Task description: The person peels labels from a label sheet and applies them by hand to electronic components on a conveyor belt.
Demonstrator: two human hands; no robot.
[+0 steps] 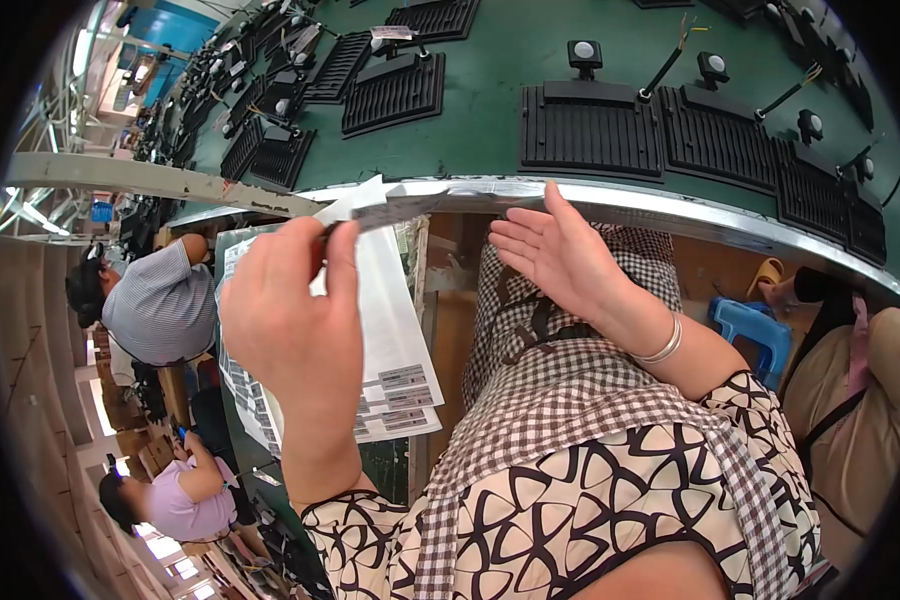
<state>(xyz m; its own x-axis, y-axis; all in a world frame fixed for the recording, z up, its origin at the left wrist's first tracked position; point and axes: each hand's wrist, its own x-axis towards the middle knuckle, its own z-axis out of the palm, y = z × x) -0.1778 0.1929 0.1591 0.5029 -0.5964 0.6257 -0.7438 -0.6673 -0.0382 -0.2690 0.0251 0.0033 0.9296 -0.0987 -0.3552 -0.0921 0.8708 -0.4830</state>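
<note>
My left hand (295, 305) is closed, thumb and fingers pinching a thin dark strip (395, 211). The strip reaches to the right along the metal table edge; its far end is blurred, and I cannot make out its exact kind. Beneath this hand lie several white sheets (395, 300) with printed labels along their lower edge. My right hand (562, 250), a silver bangle on its wrist, is open with its fingers stretched out. It is close to the table edge and holds nothing I can see.
Black finned floodlights (590, 130) with sensor heads and loose wires lie on the green table (480, 115). A pale metal bar (160, 178) crosses at the left. A blue stool (750, 335) and a seated person (855, 400) are at right; two people sit at left.
</note>
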